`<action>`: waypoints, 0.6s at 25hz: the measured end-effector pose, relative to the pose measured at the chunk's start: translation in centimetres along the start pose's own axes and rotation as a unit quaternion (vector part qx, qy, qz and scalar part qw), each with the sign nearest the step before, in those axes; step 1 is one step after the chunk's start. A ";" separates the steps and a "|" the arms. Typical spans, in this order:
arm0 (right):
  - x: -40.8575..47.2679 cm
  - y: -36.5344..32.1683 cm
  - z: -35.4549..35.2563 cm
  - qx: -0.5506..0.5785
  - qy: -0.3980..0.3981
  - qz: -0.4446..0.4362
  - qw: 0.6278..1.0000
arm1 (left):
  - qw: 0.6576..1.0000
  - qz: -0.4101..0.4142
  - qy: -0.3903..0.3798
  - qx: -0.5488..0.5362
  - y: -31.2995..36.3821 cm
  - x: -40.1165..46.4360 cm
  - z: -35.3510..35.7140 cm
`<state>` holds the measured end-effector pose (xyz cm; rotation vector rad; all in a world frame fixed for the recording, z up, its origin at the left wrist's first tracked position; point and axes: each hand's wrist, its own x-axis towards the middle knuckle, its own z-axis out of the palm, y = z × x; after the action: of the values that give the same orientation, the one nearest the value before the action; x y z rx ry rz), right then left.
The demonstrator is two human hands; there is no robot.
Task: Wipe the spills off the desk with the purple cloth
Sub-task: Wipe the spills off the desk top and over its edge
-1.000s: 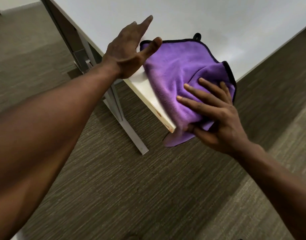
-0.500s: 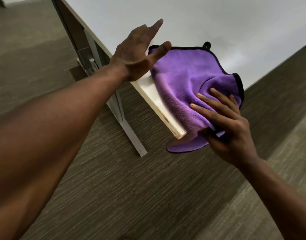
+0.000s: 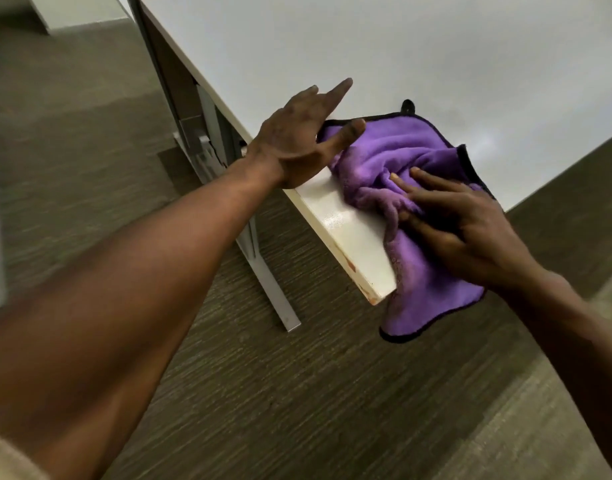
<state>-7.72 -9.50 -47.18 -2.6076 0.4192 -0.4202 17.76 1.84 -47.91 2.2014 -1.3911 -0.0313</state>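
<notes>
The purple cloth (image 3: 394,157), edged in black with a small hanging loop, lies bunched over the near corner of the white desk (image 3: 367,57); one flap hangs down past the corner. My right hand (image 3: 460,226) grips the cloth at the corner, fingers on top and thumb beneath. My left hand (image 3: 297,140) rests flat at the desk's left edge, fingers spread, thumb touching the cloth's far-left corner. Reddish-brown stains mark the desk's side edge (image 3: 353,268) near the corner.
A grey metal desk leg (image 3: 263,271) runs down to the brown carpeted floor (image 3: 263,393) under the desk's left edge. Another pale surface shows at the far left.
My right hand has bunched the cloth and pulled it toward the corner, so more of it hangs below the desk. The left hand stays in place on the desk edge.
</notes>
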 end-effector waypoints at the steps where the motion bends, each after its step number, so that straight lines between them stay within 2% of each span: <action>1: -0.4 -1.0 0.5 0.001 -0.014 -0.024 1.000 | 1.000 -0.001 -0.002 0.001 0.1 0.0 0.0; 4: -2.2 -2.4 1.5 0.034 -0.079 -0.130 0.988 | 0.999 0.009 -0.027 0.017 0.2 0.1 -0.1; 7: 0.4 -2.3 0.5 0.062 -0.108 -0.099 0.987 | 0.999 0.014 -0.032 0.021 0.1 0.1 -0.2; 10: 2.3 -3.0 0.6 0.009 -0.101 -0.059 0.993 | 1.000 0.013 -0.014 0.005 0.0 0.1 -0.1; 15: 0.2 -2.7 0.6 -0.011 -0.219 -0.162 0.962 | 1.000 0.025 -0.010 -0.015 -0.5 0.2 -0.1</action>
<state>-6.76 -7.06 -46.34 -2.6915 -0.1544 0.0682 18.28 1.84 -47.95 2.1471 -1.4461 -0.0570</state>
